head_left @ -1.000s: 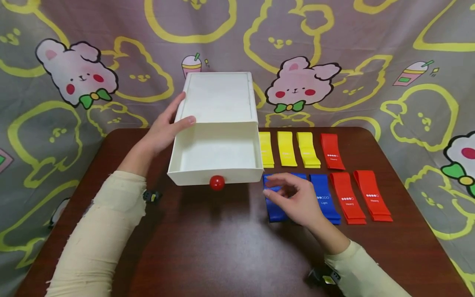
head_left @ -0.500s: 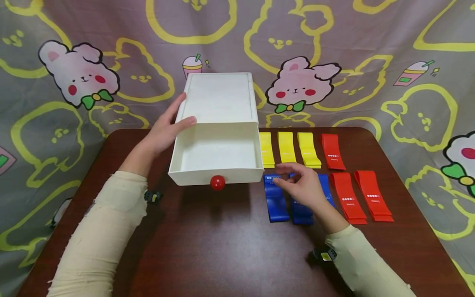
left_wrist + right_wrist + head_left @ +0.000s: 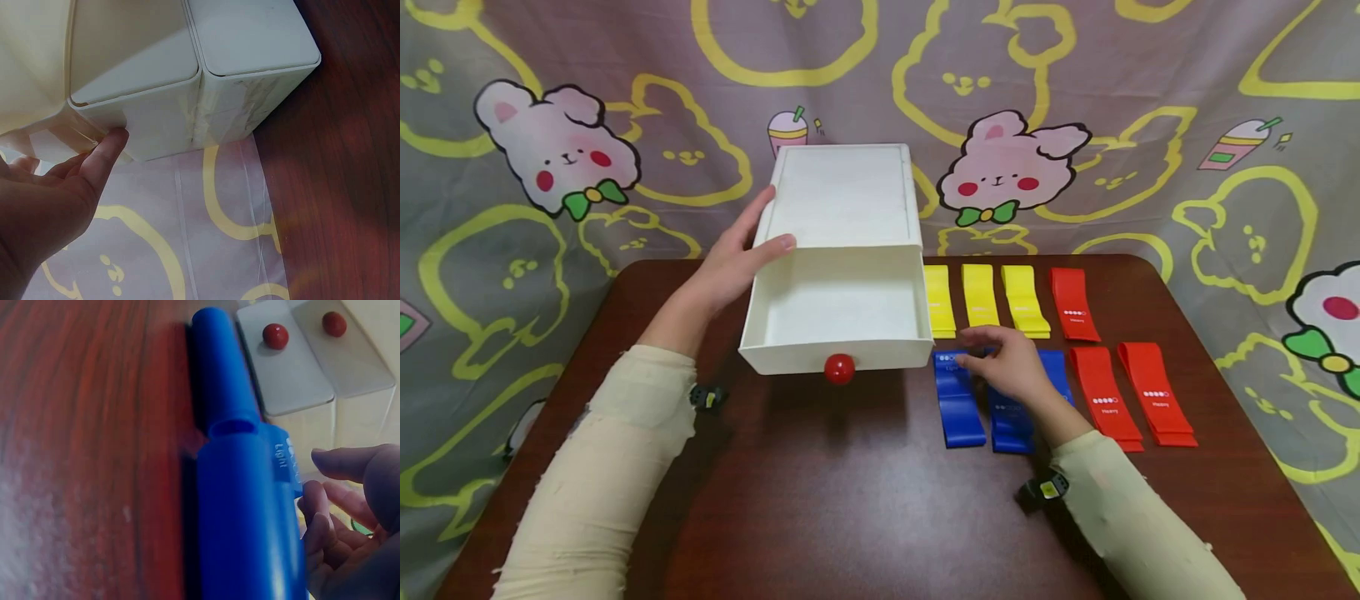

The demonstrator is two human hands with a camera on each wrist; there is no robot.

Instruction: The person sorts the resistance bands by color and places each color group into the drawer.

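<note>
My left hand (image 3: 730, 262) rests on the upper left edge of a white drawer cabinet (image 3: 846, 200), thumb on top and fingers along the side. The cabinet's top drawer (image 3: 842, 354), with a red ball knob (image 3: 839, 368), is pulled out and bare inside. Over the blue resistance bands, my right hand (image 3: 1011, 362) has thumb and fingers apart at the far end of the left blue band (image 3: 961, 408). In the right wrist view the fingers are close to a blue band (image 3: 250, 512) marked Light; contact is unclear. The middle blue band (image 3: 1011, 425) is partly hidden under that hand.
The right blue band (image 3: 1055, 371) lies beyond the hand. Behind are yellow bands (image 3: 980, 296), one partly covered by the cabinet. Red bands (image 3: 1105, 400) marked Heavy lie to the right. Lower drawers with red knobs (image 3: 275, 336) show in the right wrist view. A patterned curtain (image 3: 850, 75) hangs behind.
My right hand has moved slightly right and away from me, uncovering more of the left and middle blue bands. The left hand and the drawer stay as they were.
</note>
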